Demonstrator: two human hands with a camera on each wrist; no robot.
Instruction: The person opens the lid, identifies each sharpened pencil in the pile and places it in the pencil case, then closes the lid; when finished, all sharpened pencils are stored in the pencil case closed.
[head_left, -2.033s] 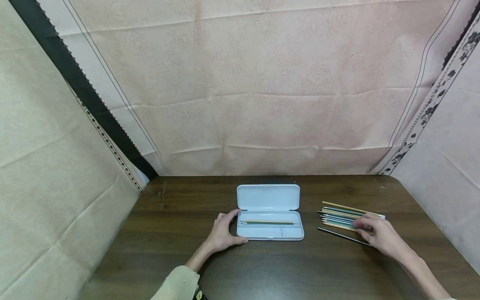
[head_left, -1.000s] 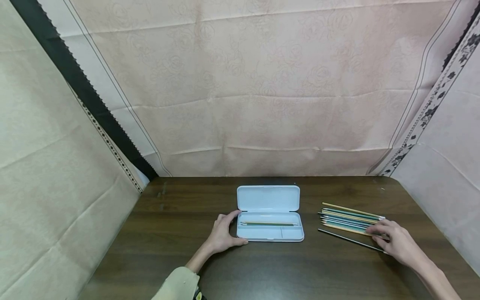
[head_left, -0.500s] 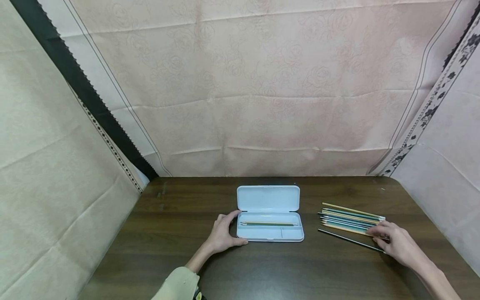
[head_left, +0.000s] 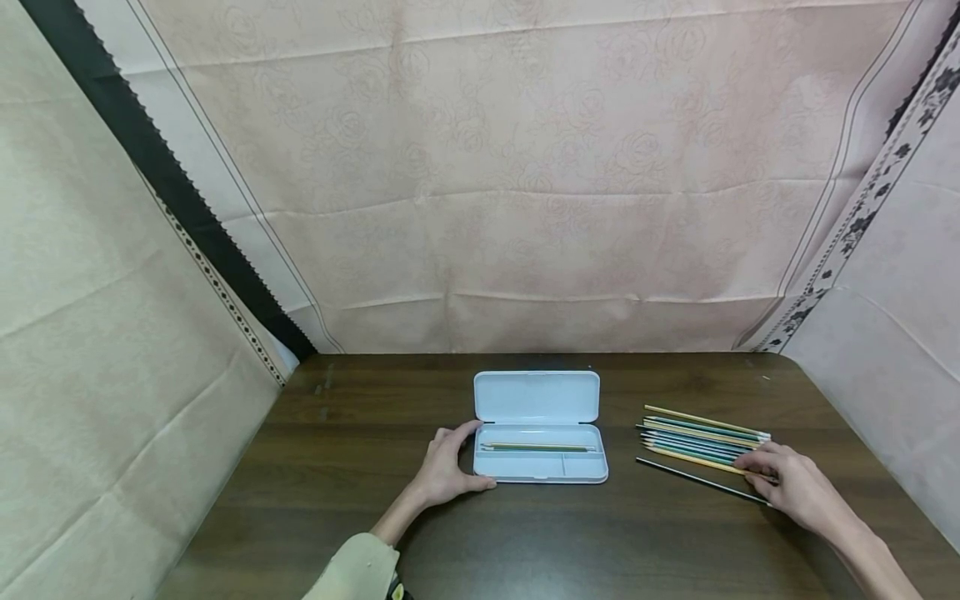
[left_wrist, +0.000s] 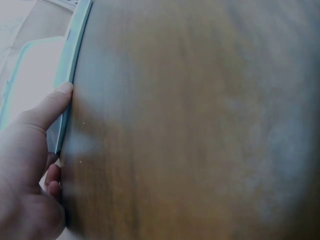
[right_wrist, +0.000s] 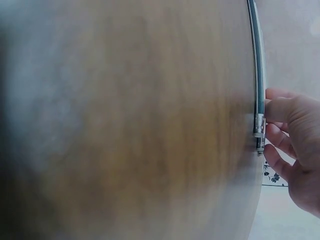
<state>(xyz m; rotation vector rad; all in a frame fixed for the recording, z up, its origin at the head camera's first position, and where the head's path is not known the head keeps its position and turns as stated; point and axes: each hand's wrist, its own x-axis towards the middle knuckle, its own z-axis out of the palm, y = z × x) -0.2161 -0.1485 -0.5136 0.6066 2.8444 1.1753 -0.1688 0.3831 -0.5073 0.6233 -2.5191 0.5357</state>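
Observation:
A light-blue pencil case (head_left: 517, 472) lies with its lid raised; green and yellow pencils (head_left: 537, 448) rest in its long compartment. My left hand (head_left: 442, 472) grips the case's left end, thumb at the front edge and index finger near the hinge corner. In the left wrist view the thumb (left_wrist: 55, 102) presses against the case's side (left_wrist: 75, 45). To the right, my right hand (head_left: 797, 487) pinches the rear end of a yellow pencil (head_left: 693, 459) at the near side of a row of pencils. A dark pencil (head_left: 701, 481) lies apart, nearer me, its end by the right thumb.
Several green, blue and yellow pencils (head_left: 697, 432) lie side by side right of the case, tips leftward. The brown wooden table (head_left: 570, 542) is bordered by a pale cloth backdrop (head_left: 525, 208) behind and at both sides.
My right hand has slid right and toward me along the pencils to their rear ends. The yellow pencil has just shifted slightly away from the row. My left hand and the case stay put.

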